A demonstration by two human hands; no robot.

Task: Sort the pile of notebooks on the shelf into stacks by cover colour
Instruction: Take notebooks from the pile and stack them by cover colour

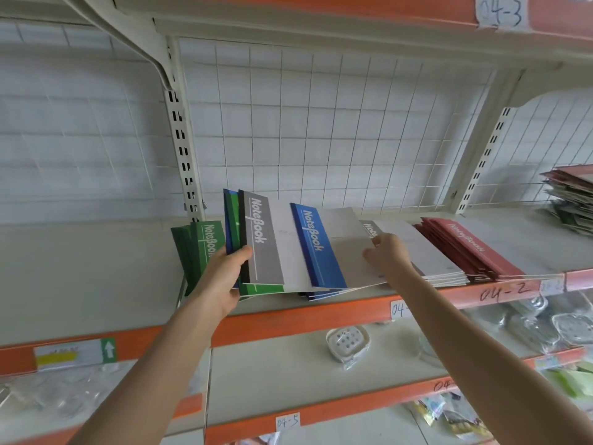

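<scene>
Reaching up to a store shelf (96,252), a person sorts notebooks by cover colour. At far left, on the orange edge of the shelf below, a price tag (75,353) carries a yellow strip and a white arrow on green; its print is too blurred to read. Next along, a green stack (199,248) sits by the slotted upright, with "NoteBook" running white down the top cover.

The left hand (224,277) comes up from below on an outstretched forearm. Its thumb is clamped over the black spine of a grey notebook (263,242), and its fingers wrap behind a tilted bundle whose back covers show blue and green edges. The grey cover reads "NoteBook" in white. Overlapping its pale half is a blue notebook (317,245) with the same title, above a blue stack (316,296) at the shelf's front lip.

The right hand (388,255), arm extended from the lower right, has its fingers curled on the pale right half of that blue notebook. It appears to pinch the far edge, though the knuckles partly hide the grip. Beneath the hand lies a grey stack (433,252) with only the start of its title showing. To its right is a fanned red stack (465,248), titled "NoteBook".

Handwritten labels read "04-2" (503,292) below the red stack, "04-3" (499,11) on the shelf above and "04-5" (287,422) on the lowest edge. At far right rests a mixed pile (571,200) of flat covers.
</scene>
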